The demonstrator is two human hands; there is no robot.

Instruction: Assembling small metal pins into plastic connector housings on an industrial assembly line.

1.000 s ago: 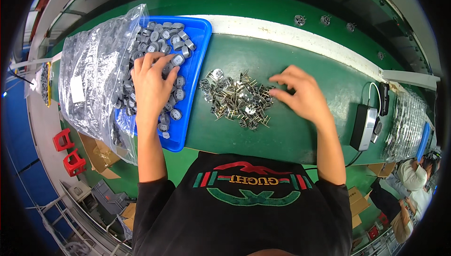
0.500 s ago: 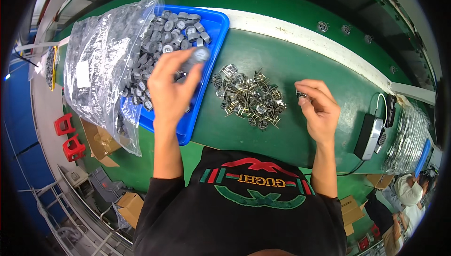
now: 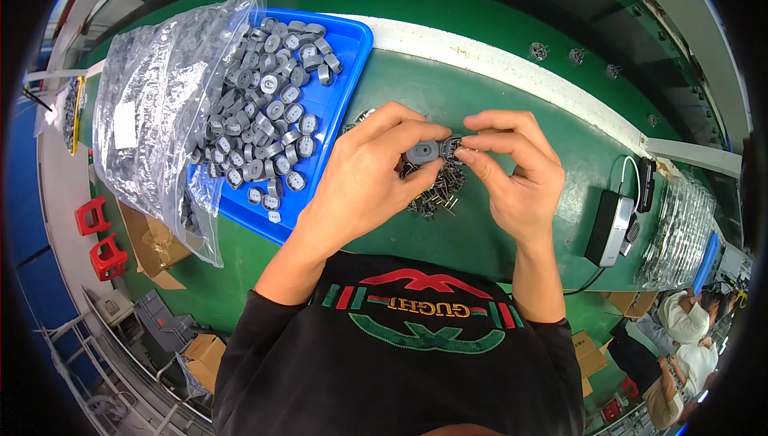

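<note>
My left hand (image 3: 372, 168) is closed on a round grey plastic cap (image 3: 422, 152), pinched between thumb and fingers. My right hand (image 3: 516, 172) pinches a small dark part with metal pins (image 3: 454, 148) at its fingertips. The two pieces meet, or nearly so, in front of my chest; whether they are joined I cannot tell. Beneath my hands lies a pile of metal-pinned parts (image 3: 438, 196), partly hidden by my left hand. To the left, a blue tray (image 3: 342, 52) holds many more grey caps (image 3: 272, 108).
A clear plastic bag (image 3: 152, 116) lies over the tray's left side. On the green bench (image 3: 576, 164) at right stand a silver-and-black device (image 3: 610, 228) with a cable and clear plastic packs (image 3: 680, 228). Several pinned parts (image 3: 576, 56) sit beyond the white ledge (image 3: 480, 56). Other people (image 3: 680, 340) are at lower right.
My left hand has moved right from over the tray, carrying a grey cap. My right hand has come slightly left, so both hands now meet above the pile of pinned parts.
</note>
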